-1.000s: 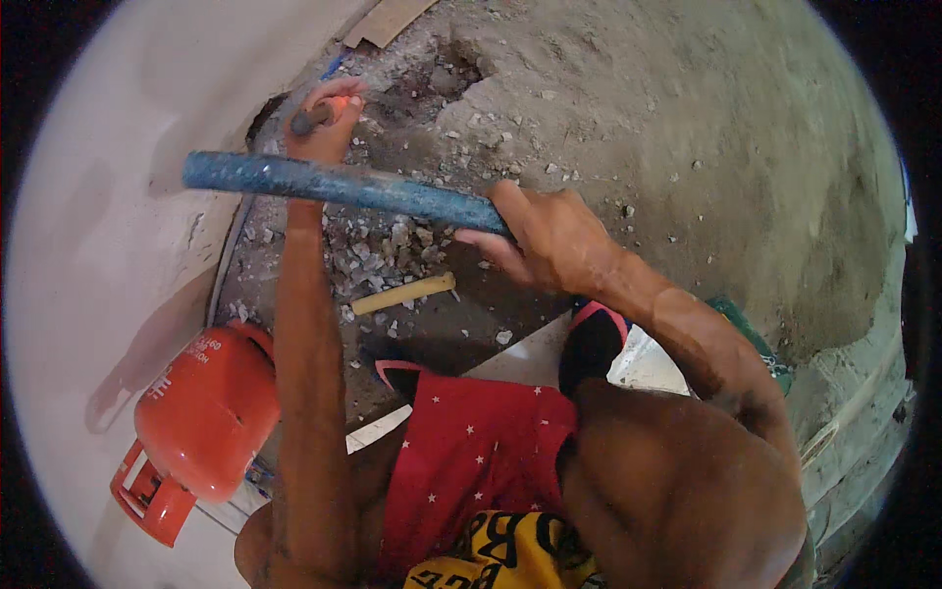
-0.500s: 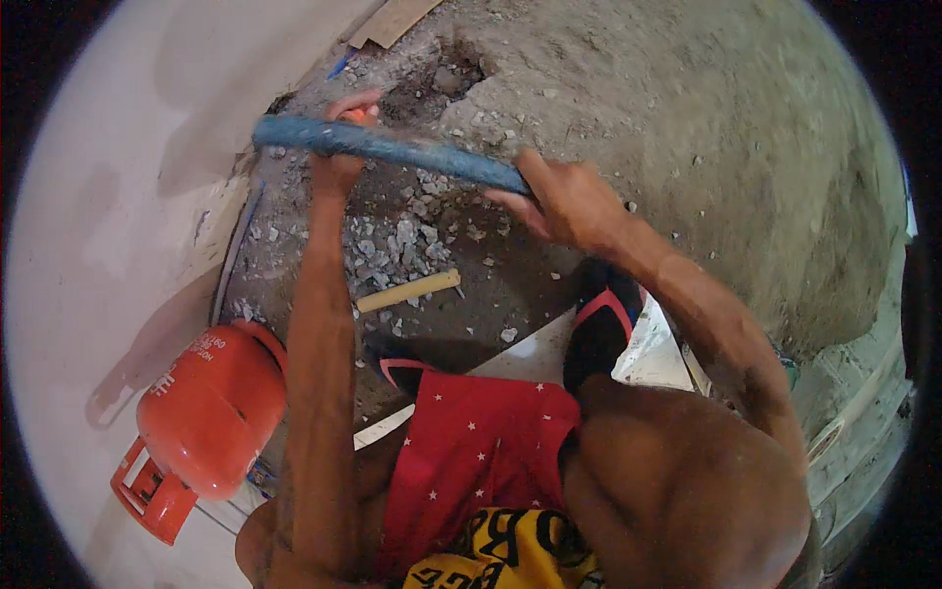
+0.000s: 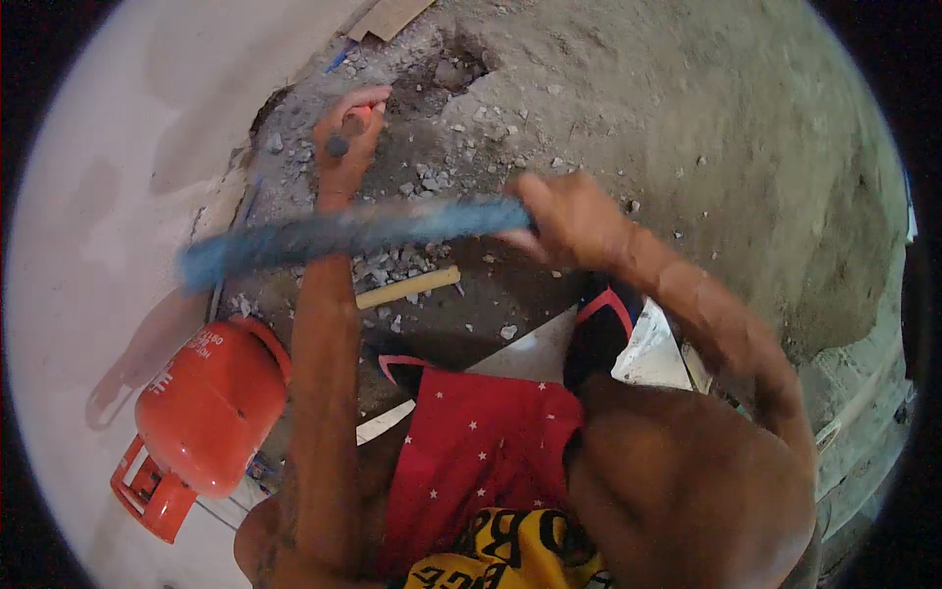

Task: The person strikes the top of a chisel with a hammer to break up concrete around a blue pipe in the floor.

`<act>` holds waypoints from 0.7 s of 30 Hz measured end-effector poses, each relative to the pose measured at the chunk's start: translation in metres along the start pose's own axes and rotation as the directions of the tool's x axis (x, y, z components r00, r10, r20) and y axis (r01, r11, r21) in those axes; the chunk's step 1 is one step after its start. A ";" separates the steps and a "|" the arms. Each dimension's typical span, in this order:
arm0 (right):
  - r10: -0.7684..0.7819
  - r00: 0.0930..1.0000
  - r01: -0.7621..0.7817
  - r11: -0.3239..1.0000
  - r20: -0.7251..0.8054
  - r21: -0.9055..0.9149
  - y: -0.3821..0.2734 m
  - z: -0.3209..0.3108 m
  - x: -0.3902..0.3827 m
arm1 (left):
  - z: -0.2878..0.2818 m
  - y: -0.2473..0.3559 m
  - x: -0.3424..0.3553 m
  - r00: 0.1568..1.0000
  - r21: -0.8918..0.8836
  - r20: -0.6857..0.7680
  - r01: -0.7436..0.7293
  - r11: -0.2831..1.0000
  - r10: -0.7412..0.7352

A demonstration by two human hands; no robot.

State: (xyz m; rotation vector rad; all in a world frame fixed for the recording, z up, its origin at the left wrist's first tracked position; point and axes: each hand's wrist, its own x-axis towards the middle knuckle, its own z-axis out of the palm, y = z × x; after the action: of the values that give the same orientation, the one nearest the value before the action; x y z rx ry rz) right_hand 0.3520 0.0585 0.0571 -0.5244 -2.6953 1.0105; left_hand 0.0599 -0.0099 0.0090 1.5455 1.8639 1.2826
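Near a hole (image 3: 446,69) in the broken floor, my left hand (image 3: 345,147) is closed round an upright chisel (image 3: 339,143) with an orange part. My right hand (image 3: 559,216) grips one end of a long, scuffed blue pipe (image 3: 422,221), which is motion-blurred and extends leftward across my left forearm, below that hand. Grey rubble lies about the chisel and under the pipe; the chisel's tip is hidden. A short pale yellow stick (image 3: 407,288) rests among the rubble between my arms.
A red gas cylinder (image 3: 196,422) with a handle lies by the white wall (image 3: 98,226) at left. A brown board (image 3: 388,18) lies at the top. My feet and bare knees are below, beside a white panel (image 3: 650,353). Rough concrete (image 3: 756,157) spreads to the right.
The pipe rose toward the chisel, then swung down toward me, its far end now lower and farther left. My left hand and chisel moved up and right from a second ago.
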 end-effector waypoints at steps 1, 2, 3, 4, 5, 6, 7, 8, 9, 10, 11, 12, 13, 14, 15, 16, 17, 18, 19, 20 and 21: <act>0.032 0.999 -0.032 0.999 -0.002 0.000 0.005 0.009 0.000 | -0.008 -0.002 -0.005 1.000 0.016 0.003 0.004 1.000 -0.004; 0.121 0.992 -0.118 0.988 0.023 -0.102 0.016 0.011 0.015 | -0.010 -0.013 -0.004 0.999 0.073 -0.004 -0.047 0.996 0.048; 0.116 0.993 -0.114 0.988 0.015 -0.109 0.017 0.012 0.016 | -0.011 -0.023 -0.005 0.995 0.129 -0.009 -0.097 0.987 0.099; 0.094 0.995 -0.093 0.994 0.012 -0.061 0.010 0.009 0.022 | -0.014 -0.037 -0.012 0.998 0.057 -0.053 -0.025 0.998 0.028; 0.103 0.994 -0.103 0.995 0.023 -0.001 -0.004 0.007 0.017 | -0.013 -0.028 -0.012 0.999 0.051 -0.041 -0.012 0.999 0.014; 0.117 0.993 -0.117 0.993 0.032 0.009 -0.017 0.003 0.015 | -0.014 -0.020 -0.010 0.998 0.101 -0.052 0.046 0.994 -0.041; -0.004 0.999 0.007 0.997 -0.032 0.076 -0.028 -0.011 0.018 | -0.012 -0.008 -0.001 0.994 0.150 -0.073 0.093 0.984 -0.082; -0.121 0.987 0.135 0.982 -0.104 0.135 -0.033 -0.018 0.018 | -0.009 0.007 0.000 0.978 0.025 -0.042 0.207 0.978 -0.206; -0.114 0.988 0.127 0.983 -0.103 0.135 -0.022 -0.010 0.016 | -0.005 0.002 -0.001 0.977 0.021 -0.036 0.209 0.978 -0.208; -0.017 1.000 0.018 0.998 -0.015 0.066 -0.002 0.005 0.013 | 0.000 -0.004 -0.001 0.990 0.074 -0.029 0.140 0.987 -0.138; 0.063 0.997 -0.062 0.998 0.054 -0.010 0.007 0.009 0.018 | -0.008 -0.004 0.002 0.998 0.146 -0.033 0.058 0.988 -0.054; 0.146 0.981 -0.132 0.985 0.128 -0.114 0.015 0.010 0.025 | -0.010 -0.012 0.002 0.998 0.147 -0.043 0.045 0.988 -0.040; 0.148 0.982 -0.133 0.984 0.121 -0.120 0.009 0.009 0.030 | -0.013 -0.024 -0.002 0.995 0.165 -0.042 0.099 0.981 -0.093; 0.073 0.995 -0.070 0.996 0.061 -0.062 -0.006 0.010 0.029 | -0.014 -0.023 -0.007 0.986 0.189 -0.039 0.166 0.968 -0.161; 0.002 1.000 -0.002 1.000 -0.004 -0.008 -0.018 0.008 0.027 | -0.015 -0.023 -0.009 0.985 0.191 -0.036 0.171 0.967 -0.168; 0.030 0.999 -0.030 1.000 0.012 0.001 -0.032 0.001 0.017 | -0.008 -0.003 -0.007 0.968 0.106 -0.033 0.249 0.963 -0.247; -0.096 0.994 0.100 0.992 -0.044 0.080 -0.042 -0.008 0.019 | -0.011 0.007 -0.002 0.950 0.041 -0.053 0.311 0.950 -0.308; -0.217 0.970 0.232 0.961 -0.108 0.150 -0.047 -0.011 0.021 | -0.010 -0.010 -0.004 0.982 0.076 -0.064 0.182 0.980 -0.177; -0.208 0.972 0.222 0.964 -0.107 0.146 -0.034 -0.004 0.020 | -0.005 -0.019 -0.002 0.983 0.069 -0.057 0.180 0.981 -0.176; -0.038 0.999 0.038 0.995 -0.002 0.093 -0.015 0.010 0.027 | -0.019 -0.023 -0.002 0.988 0.115 -0.035 0.154 0.981 -0.151; 0.176 0.979 -0.174 0.984 0.099 -0.022 0.005 0.013 0.027 | -0.008 -0.028 0.003 0.993 0.108 -0.003 0.118 0.987 -0.118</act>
State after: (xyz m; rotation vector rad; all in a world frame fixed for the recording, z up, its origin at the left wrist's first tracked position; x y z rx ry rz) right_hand 0.3249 0.0649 0.0466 -0.7435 -2.7853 1.0919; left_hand 0.0376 -0.0096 -0.0095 1.4643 2.0199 1.1437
